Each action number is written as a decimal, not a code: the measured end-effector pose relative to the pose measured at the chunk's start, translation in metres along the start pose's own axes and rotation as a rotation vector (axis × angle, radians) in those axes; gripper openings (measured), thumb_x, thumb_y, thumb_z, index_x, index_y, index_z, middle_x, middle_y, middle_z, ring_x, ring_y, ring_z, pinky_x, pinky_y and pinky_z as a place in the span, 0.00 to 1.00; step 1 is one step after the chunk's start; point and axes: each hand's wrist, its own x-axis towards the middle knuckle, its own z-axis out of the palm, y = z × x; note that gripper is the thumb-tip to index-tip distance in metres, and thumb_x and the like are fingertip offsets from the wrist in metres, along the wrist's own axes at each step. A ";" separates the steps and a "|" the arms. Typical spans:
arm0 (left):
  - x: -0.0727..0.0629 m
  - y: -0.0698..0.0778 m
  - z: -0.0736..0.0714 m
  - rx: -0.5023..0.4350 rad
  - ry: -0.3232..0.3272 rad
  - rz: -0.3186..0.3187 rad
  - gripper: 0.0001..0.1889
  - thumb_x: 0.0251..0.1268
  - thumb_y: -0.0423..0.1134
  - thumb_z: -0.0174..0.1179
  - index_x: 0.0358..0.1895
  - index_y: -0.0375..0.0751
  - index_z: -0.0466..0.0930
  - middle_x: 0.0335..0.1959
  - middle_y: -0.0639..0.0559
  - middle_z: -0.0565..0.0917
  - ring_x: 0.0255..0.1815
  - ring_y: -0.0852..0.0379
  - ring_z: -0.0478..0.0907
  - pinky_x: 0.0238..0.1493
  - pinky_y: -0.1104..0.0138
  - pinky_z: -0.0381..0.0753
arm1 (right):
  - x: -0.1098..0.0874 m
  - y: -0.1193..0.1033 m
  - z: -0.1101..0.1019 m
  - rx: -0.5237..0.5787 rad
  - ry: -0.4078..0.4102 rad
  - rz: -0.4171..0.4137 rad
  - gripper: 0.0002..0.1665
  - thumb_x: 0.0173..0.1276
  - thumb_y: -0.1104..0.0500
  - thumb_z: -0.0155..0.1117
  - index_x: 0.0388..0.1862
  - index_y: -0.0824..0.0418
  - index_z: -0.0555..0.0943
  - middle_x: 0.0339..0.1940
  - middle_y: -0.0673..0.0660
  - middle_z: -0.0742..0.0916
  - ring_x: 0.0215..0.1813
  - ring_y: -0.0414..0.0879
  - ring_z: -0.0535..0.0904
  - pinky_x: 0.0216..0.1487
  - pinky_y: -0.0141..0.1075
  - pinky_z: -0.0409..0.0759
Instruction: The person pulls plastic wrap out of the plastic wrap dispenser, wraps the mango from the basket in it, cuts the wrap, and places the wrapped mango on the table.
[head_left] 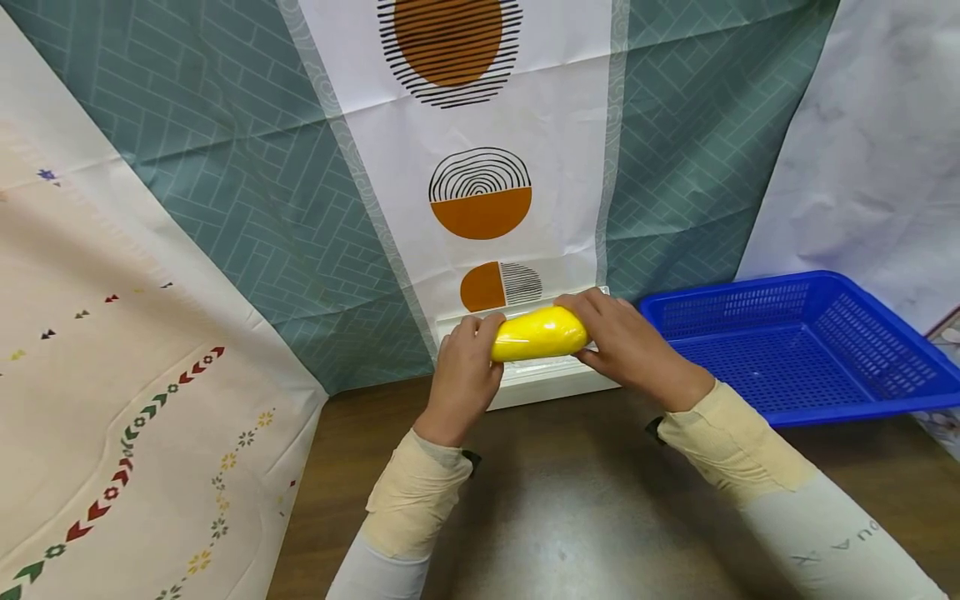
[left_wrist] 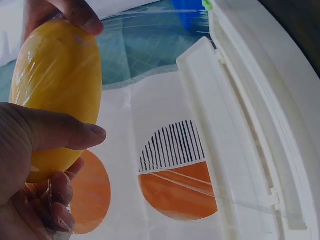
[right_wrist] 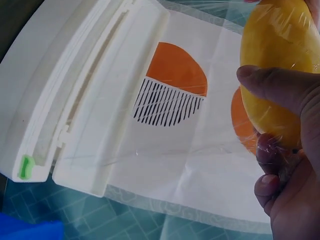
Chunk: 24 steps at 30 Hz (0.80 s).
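Observation:
A glossy yellow oblong fruit (head_left: 538, 335), wrapped in clear cling film, is held up between both hands. My left hand (head_left: 463, 379) grips its left end, the thumb lying across it in the left wrist view. At the other end my right hand (head_left: 637, 348) holds it, fingers over the top and thumb on the near side. Behind and below is a long white cling film dispenser (head_left: 558, 383) with a hinged-looking flap (left_wrist: 215, 105). Glints of clear film (right_wrist: 165, 142) show between the fruit and the dispenser in the right wrist view.
On the right stands a blue perforated plastic basket (head_left: 772, 358). The brown tabletop (head_left: 555, 500) extends in front of the dispenser. A patterned cloth (head_left: 480, 125) hangs behind it, and a cream patterned sheet (head_left: 150, 375) borders the left side.

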 end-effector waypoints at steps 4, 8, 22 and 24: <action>0.000 0.002 -0.004 0.016 -0.003 0.016 0.24 0.56 0.28 0.70 0.57 0.46 0.76 0.41 0.46 0.80 0.40 0.49 0.78 0.42 0.57 0.76 | -0.001 0.001 -0.004 -0.020 -0.013 -0.019 0.44 0.56 0.58 0.80 0.69 0.53 0.68 0.54 0.58 0.81 0.52 0.53 0.79 0.52 0.51 0.77; 0.000 0.005 -0.009 0.033 -0.007 0.019 0.23 0.57 0.29 0.69 0.56 0.47 0.76 0.40 0.46 0.80 0.41 0.49 0.78 0.40 0.57 0.73 | -0.003 0.000 -0.009 -0.050 -0.018 -0.040 0.45 0.55 0.56 0.82 0.69 0.53 0.68 0.54 0.57 0.82 0.51 0.52 0.79 0.47 0.46 0.74; -0.004 0.014 -0.020 0.073 -0.063 0.021 0.25 0.55 0.29 0.70 0.57 0.47 0.77 0.40 0.47 0.81 0.37 0.49 0.78 0.37 0.60 0.68 | -0.009 -0.002 -0.016 -0.124 0.004 -0.094 0.47 0.50 0.52 0.84 0.67 0.55 0.70 0.47 0.56 0.83 0.46 0.50 0.78 0.39 0.40 0.65; -0.003 0.016 -0.021 0.075 -0.057 0.026 0.25 0.56 0.29 0.70 0.57 0.47 0.76 0.40 0.47 0.81 0.38 0.49 0.78 0.37 0.60 0.69 | -0.009 -0.003 -0.018 -0.121 0.014 -0.096 0.47 0.50 0.53 0.84 0.67 0.55 0.70 0.47 0.56 0.83 0.47 0.50 0.78 0.39 0.40 0.64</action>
